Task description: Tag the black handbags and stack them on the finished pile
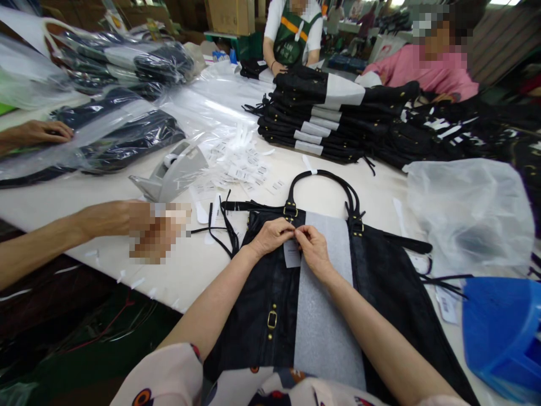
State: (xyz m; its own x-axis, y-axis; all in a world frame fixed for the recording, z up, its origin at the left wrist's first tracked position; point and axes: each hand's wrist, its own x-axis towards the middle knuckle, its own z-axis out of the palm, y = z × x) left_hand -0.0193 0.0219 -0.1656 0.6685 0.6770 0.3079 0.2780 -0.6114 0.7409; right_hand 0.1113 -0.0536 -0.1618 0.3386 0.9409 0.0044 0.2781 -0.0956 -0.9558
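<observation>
Head view: both hands pinch at a tag (292,255) on a black bag (273,287).
The bag lies flat on the worktop (180,282) directly before the person, handle (323,171) pointing away, with a pale sheet (325,321) along its middle. Left hand (273,235) and right hand (313,248) meet below the left base of the handle; each grip is closed at the upper end of the tag. Whether the fingertips hold its edge or a cord cannot be told. Loose tags (243,163) lie beyond the bag, to the left, near a grey device (171,177). A stack (363,127) of black bags stands beyond the handle. At right: clear plastic (469,208) and a blue container (499,332). At left, 1 co-worker's hand (51,133) rests on wrapped goods (131,132).
</observation>
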